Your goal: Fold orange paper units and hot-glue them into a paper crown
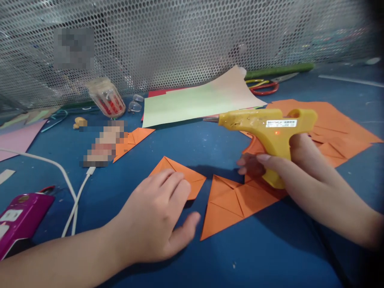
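Observation:
My right hand (303,176) is wrapped round the handle of a yellow hot glue gun (255,120), whose metal nozzle points left and whose small red light is lit. Beneath the handle lies a folded orange paper strip (229,202) with crease lines, partly covered by the hand. My left hand (162,212) rests its fingers on a separate folded orange paper piece (193,178), thumb held apart from the fingers. A narrow gap separates that piece from the strip.
More folded orange papers (336,124) lie at the right. Pale green paper (192,102), scissors (267,86) and a jar (106,98) stand or lie near the mesh panel (180,36). At the left are a white cable (64,176) and a purple power strip (30,216).

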Motion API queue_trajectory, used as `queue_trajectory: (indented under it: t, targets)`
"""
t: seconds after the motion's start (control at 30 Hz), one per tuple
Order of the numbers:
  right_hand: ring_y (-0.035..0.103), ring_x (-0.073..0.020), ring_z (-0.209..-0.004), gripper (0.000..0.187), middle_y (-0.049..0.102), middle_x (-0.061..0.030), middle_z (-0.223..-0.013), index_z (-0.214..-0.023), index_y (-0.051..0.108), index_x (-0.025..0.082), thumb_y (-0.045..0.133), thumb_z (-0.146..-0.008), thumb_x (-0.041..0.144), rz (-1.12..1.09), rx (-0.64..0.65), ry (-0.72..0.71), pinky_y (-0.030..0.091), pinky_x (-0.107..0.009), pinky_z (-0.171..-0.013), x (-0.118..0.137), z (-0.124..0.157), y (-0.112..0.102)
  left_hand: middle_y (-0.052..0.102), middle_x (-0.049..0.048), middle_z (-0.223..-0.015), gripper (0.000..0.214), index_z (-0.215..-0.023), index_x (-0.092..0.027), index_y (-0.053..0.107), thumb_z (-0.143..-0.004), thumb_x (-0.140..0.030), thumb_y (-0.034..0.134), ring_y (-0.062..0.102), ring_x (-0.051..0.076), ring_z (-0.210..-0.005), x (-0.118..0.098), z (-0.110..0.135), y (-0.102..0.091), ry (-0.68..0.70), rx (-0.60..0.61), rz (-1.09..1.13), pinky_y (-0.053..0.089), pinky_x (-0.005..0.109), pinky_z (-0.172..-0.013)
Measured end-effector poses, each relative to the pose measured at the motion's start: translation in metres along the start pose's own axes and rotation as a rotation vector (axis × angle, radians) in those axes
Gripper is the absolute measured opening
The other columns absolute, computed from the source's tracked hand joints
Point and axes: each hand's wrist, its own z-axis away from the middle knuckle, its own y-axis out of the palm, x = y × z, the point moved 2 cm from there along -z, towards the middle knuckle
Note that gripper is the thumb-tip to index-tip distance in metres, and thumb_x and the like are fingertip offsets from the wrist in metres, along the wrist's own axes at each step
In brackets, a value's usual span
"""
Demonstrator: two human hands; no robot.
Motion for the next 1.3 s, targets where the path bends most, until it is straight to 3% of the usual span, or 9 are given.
queue_trajectory:
  t: [0.07,0.13,0.33,0.47,0.6,0.87,1.1,1.2,1.3]
  targets:
    - [0.074,-0.0281,-0.080,0.047,0.074,-0.0054,-0.093,-0.112,0.054,0.030,0.069,-0.083,0.064,0.048,-0.002,-0.049,0.065,-0.041,-0.062,-0.001,0.001,0.000,0.077,0.0171,-0.102,0.061,-0.106,-0.010,0.071,-0.111,-0.059,0.034,0.073,0.031,-0.090,-0.001,-0.001,0.000,0.022,0.035,0.006,0.065,0.043,-0.074]
    - [0.073,-0.0300,-0.082,0.047,0.073,-0.0054,-0.096,-0.114,0.055,0.032,0.068,-0.082,0.064,0.107,0.005,-0.091,0.065,-0.043,-0.062,-0.002,0.001,0.001,0.077,0.0175,-0.102,0.072,-0.109,-0.008,0.072,-0.108,-0.071,0.035,0.074,0.031,-0.087,-0.002,-0.003,-0.002,0.056,0.055,-0.002,0.065,0.044,-0.073]
    - [0.064,-0.0269,-0.066,0.038,0.065,-0.0008,-0.079,-0.103,0.057,0.035,0.062,-0.080,0.065,0.205,0.032,-0.105,0.060,-0.042,-0.056,-0.002,-0.001,0.005,0.076,0.0137,-0.092,0.054,-0.100,-0.009,0.074,-0.113,-0.046,0.037,0.073,0.027,-0.083,-0.007,-0.003,-0.005,0.129,0.078,-0.050,0.064,0.038,-0.067]
    - [0.066,-0.0273,-0.071,0.045,0.069,-0.0039,-0.086,-0.101,0.055,0.030,0.057,-0.078,0.069,0.252,0.015,-0.040,0.058,-0.044,-0.062,-0.001,-0.004,0.005,0.074,0.0092,-0.084,0.043,-0.090,-0.013,0.073,-0.113,-0.036,0.044,0.071,0.022,-0.073,-0.009,-0.001,-0.004,0.192,0.074,-0.151,0.060,0.032,-0.059]
    - [0.060,-0.0243,-0.064,0.047,0.062,-0.0010,-0.072,-0.097,0.051,0.029,0.057,-0.074,0.070,0.249,0.004,0.050,0.052,-0.038,-0.053,0.002,-0.004,0.005,0.073,0.0047,-0.077,0.039,-0.082,-0.016,0.070,-0.113,-0.024,0.047,0.069,0.018,-0.066,-0.011,0.001,-0.003,0.232,0.020,-0.184,0.058,0.029,-0.060]
    - [0.057,-0.0235,-0.066,0.038,0.061,-0.0011,-0.073,-0.093,0.055,0.030,0.059,-0.070,0.061,0.187,-0.108,0.048,0.048,-0.036,-0.049,-0.004,-0.011,0.000,0.074,0.0060,-0.075,0.038,-0.083,-0.012,0.072,-0.112,-0.022,0.050,0.069,0.020,-0.063,-0.012,0.004,-0.005,0.228,-0.044,-0.133,0.057,0.031,-0.054]
    - [0.057,-0.0223,-0.068,0.028,0.058,-0.0001,-0.074,-0.085,0.053,0.031,0.060,-0.074,0.057,0.122,-0.173,0.041,0.048,-0.036,-0.053,-0.014,-0.013,-0.002,0.077,0.0060,-0.085,0.038,-0.095,-0.010,0.075,-0.113,-0.013,0.041,0.074,0.016,-0.075,-0.018,0.000,-0.009,0.133,-0.046,0.147,0.061,0.025,-0.072]
    - [0.060,-0.0239,-0.072,0.031,0.060,-0.0008,-0.078,-0.088,0.057,0.032,0.062,-0.073,0.059,0.138,-0.183,0.038,0.053,-0.040,-0.058,-0.013,-0.013,0.000,0.079,0.0072,-0.088,0.045,-0.097,-0.008,0.076,-0.113,-0.007,0.034,0.073,0.015,-0.079,-0.022,-0.002,-0.012,0.217,-0.065,0.073,0.060,0.022,-0.080]
    - [0.065,-0.0274,-0.083,0.036,0.065,-0.0030,-0.088,-0.092,0.062,0.032,0.065,-0.070,0.060,0.123,-0.199,0.055,0.057,-0.043,-0.065,-0.010,-0.012,0.002,0.079,0.0063,-0.089,0.045,-0.091,-0.011,0.077,-0.110,-0.002,0.037,0.070,0.016,-0.079,-0.023,-0.002,-0.012,0.310,-0.085,-0.027,0.060,0.025,-0.083]
